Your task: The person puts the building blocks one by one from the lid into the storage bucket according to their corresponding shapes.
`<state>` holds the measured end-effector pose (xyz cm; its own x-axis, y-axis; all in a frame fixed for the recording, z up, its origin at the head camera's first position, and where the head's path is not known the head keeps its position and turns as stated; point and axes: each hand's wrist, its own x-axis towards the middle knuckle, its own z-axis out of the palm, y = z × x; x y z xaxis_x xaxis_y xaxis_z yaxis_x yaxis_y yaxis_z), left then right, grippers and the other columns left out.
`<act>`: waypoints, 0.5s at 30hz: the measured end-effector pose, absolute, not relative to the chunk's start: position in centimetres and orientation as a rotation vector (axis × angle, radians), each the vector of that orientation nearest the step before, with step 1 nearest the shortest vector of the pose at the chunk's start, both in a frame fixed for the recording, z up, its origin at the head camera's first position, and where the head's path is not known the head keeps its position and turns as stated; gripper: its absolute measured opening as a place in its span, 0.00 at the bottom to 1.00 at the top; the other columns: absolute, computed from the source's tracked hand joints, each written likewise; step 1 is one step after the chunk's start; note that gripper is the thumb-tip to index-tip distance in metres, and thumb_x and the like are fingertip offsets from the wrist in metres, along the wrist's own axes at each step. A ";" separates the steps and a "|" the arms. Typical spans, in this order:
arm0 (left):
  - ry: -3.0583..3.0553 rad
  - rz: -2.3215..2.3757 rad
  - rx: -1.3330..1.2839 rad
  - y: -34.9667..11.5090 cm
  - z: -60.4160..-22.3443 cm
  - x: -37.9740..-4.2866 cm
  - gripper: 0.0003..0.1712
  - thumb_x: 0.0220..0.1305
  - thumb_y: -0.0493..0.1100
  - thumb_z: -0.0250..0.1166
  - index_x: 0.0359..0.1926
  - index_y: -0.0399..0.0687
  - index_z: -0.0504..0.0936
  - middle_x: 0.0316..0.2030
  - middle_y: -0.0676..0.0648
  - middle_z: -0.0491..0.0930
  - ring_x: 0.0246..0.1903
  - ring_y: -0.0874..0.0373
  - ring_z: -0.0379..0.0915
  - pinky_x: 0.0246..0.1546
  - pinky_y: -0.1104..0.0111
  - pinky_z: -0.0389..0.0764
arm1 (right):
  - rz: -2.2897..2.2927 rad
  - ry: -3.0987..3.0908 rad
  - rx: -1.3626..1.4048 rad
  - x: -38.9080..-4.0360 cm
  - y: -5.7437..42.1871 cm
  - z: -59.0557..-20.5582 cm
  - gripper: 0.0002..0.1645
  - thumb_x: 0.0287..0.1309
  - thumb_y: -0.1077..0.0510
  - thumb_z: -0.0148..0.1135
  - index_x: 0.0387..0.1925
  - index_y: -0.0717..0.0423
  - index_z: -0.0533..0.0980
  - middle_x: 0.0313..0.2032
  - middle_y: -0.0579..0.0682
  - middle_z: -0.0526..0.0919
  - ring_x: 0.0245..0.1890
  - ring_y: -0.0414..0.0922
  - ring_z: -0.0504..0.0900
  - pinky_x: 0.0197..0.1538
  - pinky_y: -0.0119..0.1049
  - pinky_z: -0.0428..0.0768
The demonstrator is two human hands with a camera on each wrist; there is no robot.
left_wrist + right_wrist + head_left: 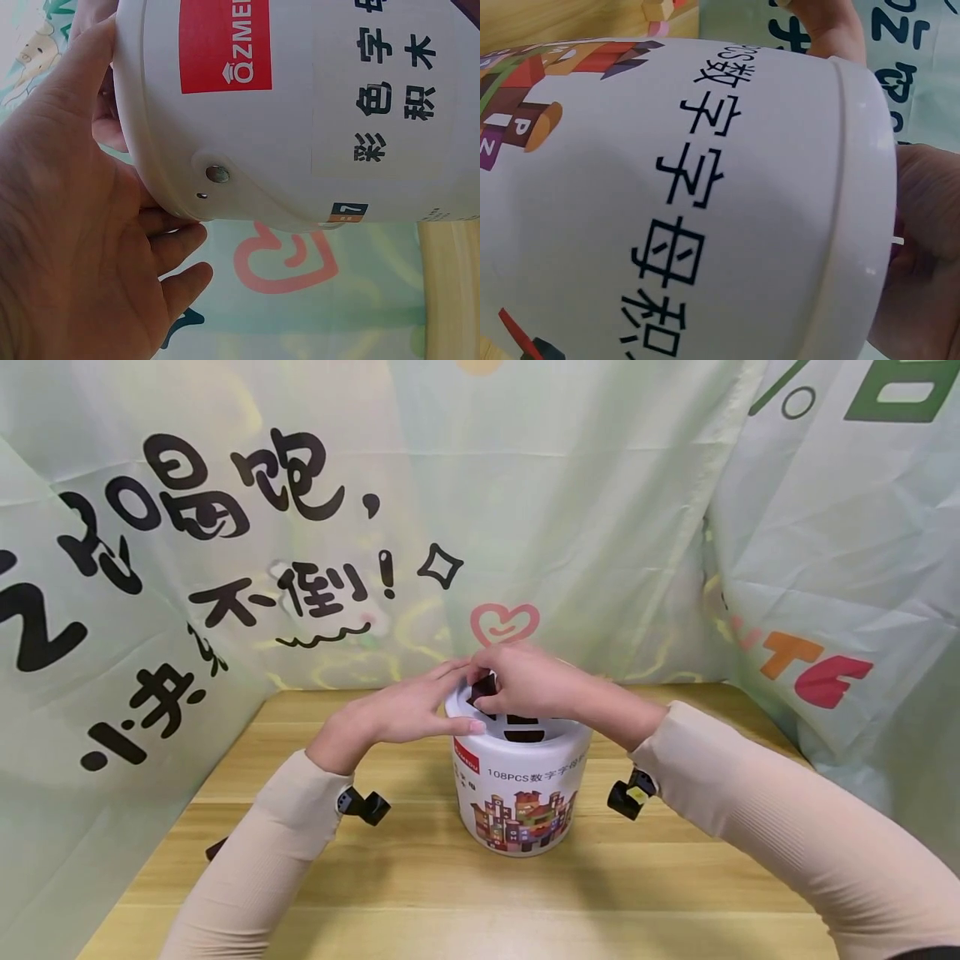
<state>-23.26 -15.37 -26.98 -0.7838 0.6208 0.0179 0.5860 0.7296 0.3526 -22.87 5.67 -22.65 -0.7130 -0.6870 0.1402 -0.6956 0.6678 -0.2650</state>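
Observation:
A white round bucket point(517, 777) stands upright on the wooden table, its side printed with colourful letter blocks. Dark cut-outs point(523, 736) show in its white lid point(558, 729). My left hand point(408, 706) rests at the left of the lid with extended fingers, the thumb on the near rim. In the left wrist view the bucket's rim point(135, 112) lies against that hand, with two fingertips below it. Over the lid, my right hand point(536, 681) bends its fingers downward beside a dark patch; I cannot tell whether it pinches anything.
A small dark piece point(215, 849) lies on the table point(405, 893) at the left, partly behind my left sleeve point(262, 852). A wooden block point(658, 9) appears in the right wrist view. Printed cloth point(585, 527) hangs around the table's back and sides.

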 end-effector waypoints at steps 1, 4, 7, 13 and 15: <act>2.826 0.525 0.991 -15.4 -27.0 -23.2 0.57 0.57 0.80 0.52 0.78 0.60 0.45 0.76 0.54 0.42 0.72 0.52 0.49 0.66 0.51 0.61 | 0.455 -2.847 1.180 -22.9 5.6 -22.6 0.15 0.58 0.54 0.68 0.46 0.53 0.79 0.41 0.46 0.81 0.38 0.44 0.76 0.43 0.38 0.75; 2.828 0.532 1.001 -15.3 -27.1 -23.3 0.56 0.57 0.80 0.52 0.78 0.61 0.45 0.76 0.54 0.43 0.71 0.52 0.50 0.66 0.51 0.61 | 0.416 -2.845 1.178 -22.8 5.4 -22.7 0.14 0.57 0.54 0.68 0.45 0.53 0.80 0.41 0.45 0.81 0.39 0.44 0.76 0.45 0.38 0.75; 2.830 0.535 1.002 -15.3 -27.1 -23.3 0.56 0.56 0.80 0.52 0.78 0.63 0.45 0.76 0.54 0.44 0.71 0.52 0.51 0.65 0.51 0.62 | 0.395 -2.847 1.169 -22.7 5.3 -22.8 0.15 0.57 0.54 0.67 0.45 0.52 0.80 0.43 0.46 0.81 0.40 0.45 0.76 0.46 0.39 0.75; 2.825 0.531 1.012 -15.4 -27.0 -23.3 0.56 0.57 0.80 0.51 0.78 0.63 0.44 0.76 0.54 0.43 0.71 0.52 0.49 0.66 0.50 0.61 | 0.425 -2.889 1.130 -22.6 5.4 -22.7 0.18 0.58 0.52 0.67 0.50 0.51 0.79 0.48 0.47 0.81 0.43 0.44 0.77 0.48 0.41 0.76; 2.824 0.529 1.014 -15.4 -27.0 -23.3 0.55 0.57 0.80 0.51 0.78 0.62 0.45 0.76 0.54 0.43 0.72 0.52 0.48 0.66 0.50 0.61 | 0.457 -2.894 1.134 -22.6 5.6 -22.6 0.19 0.59 0.52 0.67 0.52 0.51 0.79 0.49 0.48 0.82 0.41 0.43 0.78 0.46 0.40 0.77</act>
<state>-23.29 -15.40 -27.02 -0.7745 0.6319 0.0275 0.5991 0.7189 0.3525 -22.63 5.65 -22.56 -0.7392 -0.6652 0.1051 -0.6652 0.6970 -0.2678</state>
